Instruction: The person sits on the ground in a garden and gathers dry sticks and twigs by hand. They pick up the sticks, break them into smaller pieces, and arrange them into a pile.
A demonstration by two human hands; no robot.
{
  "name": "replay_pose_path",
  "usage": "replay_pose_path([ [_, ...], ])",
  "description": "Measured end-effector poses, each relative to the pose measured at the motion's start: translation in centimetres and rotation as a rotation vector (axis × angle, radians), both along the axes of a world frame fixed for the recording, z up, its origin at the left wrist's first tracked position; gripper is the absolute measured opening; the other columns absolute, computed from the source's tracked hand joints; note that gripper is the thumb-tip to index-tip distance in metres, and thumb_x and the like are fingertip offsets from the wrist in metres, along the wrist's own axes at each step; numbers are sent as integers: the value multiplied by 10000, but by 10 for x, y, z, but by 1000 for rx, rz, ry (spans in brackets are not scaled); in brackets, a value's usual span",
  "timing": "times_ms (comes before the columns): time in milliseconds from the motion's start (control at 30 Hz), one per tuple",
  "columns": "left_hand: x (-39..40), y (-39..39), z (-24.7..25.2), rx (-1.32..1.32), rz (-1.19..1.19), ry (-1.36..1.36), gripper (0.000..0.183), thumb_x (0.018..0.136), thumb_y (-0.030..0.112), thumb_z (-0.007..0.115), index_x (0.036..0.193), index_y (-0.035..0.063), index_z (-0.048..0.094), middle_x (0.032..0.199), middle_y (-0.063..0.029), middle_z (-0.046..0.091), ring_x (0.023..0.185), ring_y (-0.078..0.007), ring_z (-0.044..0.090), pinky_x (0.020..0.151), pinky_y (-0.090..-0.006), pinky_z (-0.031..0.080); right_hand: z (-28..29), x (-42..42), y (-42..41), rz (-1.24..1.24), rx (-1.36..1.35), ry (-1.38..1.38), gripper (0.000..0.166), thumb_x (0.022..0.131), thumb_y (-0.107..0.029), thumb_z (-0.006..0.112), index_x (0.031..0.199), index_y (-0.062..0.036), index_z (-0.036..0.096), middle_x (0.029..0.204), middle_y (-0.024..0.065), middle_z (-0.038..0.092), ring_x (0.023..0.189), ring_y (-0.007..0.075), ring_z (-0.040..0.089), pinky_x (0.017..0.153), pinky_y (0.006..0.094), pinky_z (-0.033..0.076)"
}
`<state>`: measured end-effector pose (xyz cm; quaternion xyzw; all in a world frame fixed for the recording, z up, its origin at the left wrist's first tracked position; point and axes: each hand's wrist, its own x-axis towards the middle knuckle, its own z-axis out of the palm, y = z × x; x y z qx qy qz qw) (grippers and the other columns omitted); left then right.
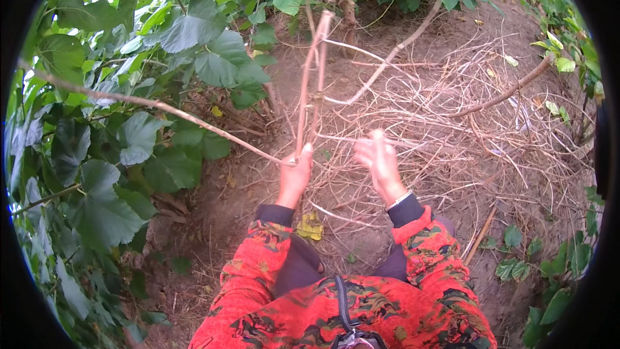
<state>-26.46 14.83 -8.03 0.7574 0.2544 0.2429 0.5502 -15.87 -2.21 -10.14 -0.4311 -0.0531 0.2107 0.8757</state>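
In front of my chest, my left hand grips a brown woody stem, folded sharply at its upper end so two lengths run almost side by side. A longer, thinner branch meets the same fist and stretches out to the far left. Pale side twigs stick out rightward from the folded stem. My right hand is blurred, raised over the dry twigs with its fingers extended and apart. One thin pale twig runs from the stem towards that hand; no grip on it is visible.
Tangled dry twigs cover the soil to the right. Large-leaved green plants crowd the left side. A thicker curved branch reaches in from the right, and a cut stick lies near my right sleeve. Yellow leaves lie below my left hand.
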Motion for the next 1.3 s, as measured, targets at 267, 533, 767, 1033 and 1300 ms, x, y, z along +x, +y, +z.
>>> replay_pose_path([
  [267, -20, -47, -11, 170, -331, 160, 410, 944, 337, 549, 677, 27, 529, 591, 51, 420, 564, -60, 385, 486, -285, 338, -29, 37, -20, 65, 309, 153, 203, 974, -211, 435, 992, -20, 499, 615, -22, 406, 463, 66, 344, 431, 236, 423],
  [533, -55, -64, -21, 79, -397, 274, 417, 951, 322, 540, 644, 40, 526, 582, 63, 419, 552, -59, 375, 464, -277, 318, -2, 22, -22, 369, 245, 134, 133, 952, -167, 484, 916, -74, 572, 686, -18, 509, 472, 48, 425, 317, 158, 281],
  [767, -82, -70, -37, -4, -307, 196, 412, 947, 336, 550, 624, 80, 534, 568, 72, 428, 520, -49, 369, 443, -264, 296, 5, 4, -6, 549, 153, 177, 143, 940, -152, 513, 916, -30, 583, 674, -3, 537, 520, 69, 492, 412, 201, 373],
  [1033, -48, 0, 15, -91, -129, 105, 495, 950, 440, 488, 598, 95, 439, 484, 0, 420, 412, -99, 441, 383, -239, 325, 7, 17, -29, 382, 200, -90, 287, 943, -266, 551, 1110, -32, 567, 1031, 124, 647, 882, 196, 644, 809, 359, 537],
  [1300, -26, 17, 0, -127, -103, 226, 475, 921, 447, 538, 589, 113, 474, 473, 22, 428, 380, -84, 412, 370, -237, 333, 8, 16, -34, 334, -144, -455, 316, 911, -341, 590, 995, -36, 597, 955, 78, 661, 818, 122, 625, 745, 267, 513],
])
